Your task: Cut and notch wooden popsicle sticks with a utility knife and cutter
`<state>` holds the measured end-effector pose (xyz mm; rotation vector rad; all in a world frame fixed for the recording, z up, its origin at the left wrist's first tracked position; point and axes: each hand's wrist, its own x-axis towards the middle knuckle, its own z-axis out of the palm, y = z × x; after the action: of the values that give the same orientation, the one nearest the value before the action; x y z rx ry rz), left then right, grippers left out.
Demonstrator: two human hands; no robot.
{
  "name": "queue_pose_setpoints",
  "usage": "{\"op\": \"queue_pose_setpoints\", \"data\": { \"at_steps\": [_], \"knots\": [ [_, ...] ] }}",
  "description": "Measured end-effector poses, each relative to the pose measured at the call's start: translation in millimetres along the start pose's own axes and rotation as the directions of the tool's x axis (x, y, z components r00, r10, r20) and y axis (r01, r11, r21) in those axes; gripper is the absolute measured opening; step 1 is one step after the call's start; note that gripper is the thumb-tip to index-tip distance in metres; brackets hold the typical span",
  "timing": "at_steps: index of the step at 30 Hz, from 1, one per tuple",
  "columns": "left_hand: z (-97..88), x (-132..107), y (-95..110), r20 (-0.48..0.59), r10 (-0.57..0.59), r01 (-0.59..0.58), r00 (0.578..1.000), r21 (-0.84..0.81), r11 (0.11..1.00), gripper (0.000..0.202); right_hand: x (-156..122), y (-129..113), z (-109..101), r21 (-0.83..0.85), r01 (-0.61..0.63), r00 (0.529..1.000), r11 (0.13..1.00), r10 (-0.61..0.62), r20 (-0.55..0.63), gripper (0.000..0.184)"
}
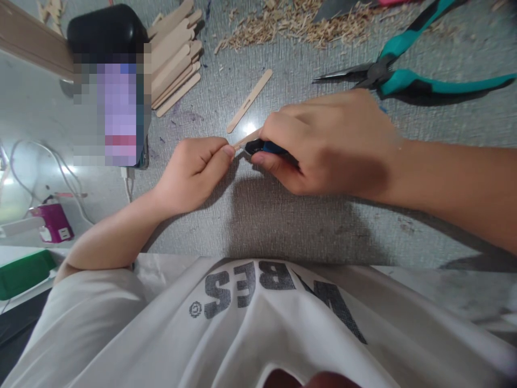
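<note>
My left hand [200,170] is closed, pinching one end of a wooden craft stick [251,137] between thumb and fingers. In my right hand [323,143] is a utility knife [255,146] with a dark blue body, its blade end against the stick close to my left thumb. My right fingers cover most of the handle and the stick's far end. Just beyond my hands a second craft stick [249,101] lies flat, with a narrow slot cut in its middle.
Teal-handled long-nose pliers [377,73] lie at the right. Wood shavings [291,24] spread along the back. Several craft sticks [177,59] are piled at the left, beside a black rounded object [107,32] and a propped phone [120,113] with a cable. A purple plug adapter [56,222] sits far left.
</note>
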<state>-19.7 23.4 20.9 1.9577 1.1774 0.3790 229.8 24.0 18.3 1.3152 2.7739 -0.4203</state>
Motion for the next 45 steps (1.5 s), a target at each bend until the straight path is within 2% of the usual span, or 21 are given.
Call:
{"op": "queue_pose_setpoints", "data": {
  "at_steps": [7, 10, 13, 17, 19, 24, 29, 33, 37, 40, 42, 45],
  "knots": [
    [-0.4, 0.0, -3.2, 0.071, 0.159, -0.170, 0.985, 0.187, 0.967, 0.040, 0.2, 0.8, -5.0, -0.110, 0.045, 0.997, 0.993, -0.039, 0.059, 0.053],
    [-0.8, -0.6, -3.0, 0.082, 0.183, -0.196, 0.980, 0.210, 0.958, 0.040, -2.9, -0.8, -2.5, -0.117, 0.053, 0.998, 0.992, -0.050, 0.029, 0.052],
    [0.0, -1.3, -2.0, 0.079, 0.158, -0.166, 0.984, 0.108, 0.980, 0.041, -6.1, -2.1, 2.0, -0.100, 0.067, 0.995, 0.993, -0.074, -0.066, 0.053],
    [1.1, -0.3, -0.8, 0.011, 0.091, -0.090, 0.996, -0.063, 0.994, 0.045, -7.0, -0.7, 5.5, -0.111, 0.085, 0.981, 0.990, -0.103, -0.165, 0.058],
    [-0.4, 1.1, -0.5, 0.025, 0.040, -0.037, 0.999, -0.114, 0.993, 0.047, -6.1, 0.8, 5.1, -0.137, 0.094, 0.973, 0.986, -0.120, -0.197, 0.058],
    [-8.3, 4.5, -0.7, 0.120, -0.018, 0.040, 0.993, -0.176, 0.984, 0.047, -3.5, 3.0, 2.7, -0.185, 0.131, 0.956, 0.974, -0.173, -0.237, 0.054],
    [-11.0, 5.7, -0.8, 0.139, -0.022, 0.052, 0.990, -0.215, 0.975, 0.047, -4.1, 2.4, 5.3, -0.216, 0.114, 0.932, 0.970, -0.180, -0.314, 0.055],
    [-10.5, 6.6, -1.3, 0.152, -0.008, 0.043, 0.988, -0.230, 0.972, 0.047, -5.9, 1.8, 4.6, -0.240, 0.127, 0.930, 0.962, -0.200, -0.309, 0.057],
    [-11.7, 7.9, -1.6, 0.165, 0.005, 0.038, 0.986, -0.256, 0.966, 0.047, -6.2, -0.5, 0.7, -0.090, 0.048, 0.954, 0.995, -0.073, -0.289, 0.057],
    [-13.9, 8.7, -1.2, 0.190, -0.019, 0.070, 0.982, -0.266, 0.962, 0.048, -5.5, -0.2, 2.0, 0.044, -0.012, 0.960, 0.999, 0.024, -0.277, 0.048],
    [-15.0, 9.1, -1.1, 0.201, -0.002, 0.064, 0.980, -0.303, 0.951, 0.048, -5.7, 2.8, 6.4, 0.012, 0.031, 0.936, 0.999, -0.025, -0.351, 0.046],
    [-15.4, 9.2, -1.6, 0.213, -0.010, 0.078, 0.977, -0.313, 0.947, 0.048, -7.3, 10.3, 14.6, -0.183, 0.210, 0.845, 0.961, -0.272, -0.460, 0.045]
  ]
}}
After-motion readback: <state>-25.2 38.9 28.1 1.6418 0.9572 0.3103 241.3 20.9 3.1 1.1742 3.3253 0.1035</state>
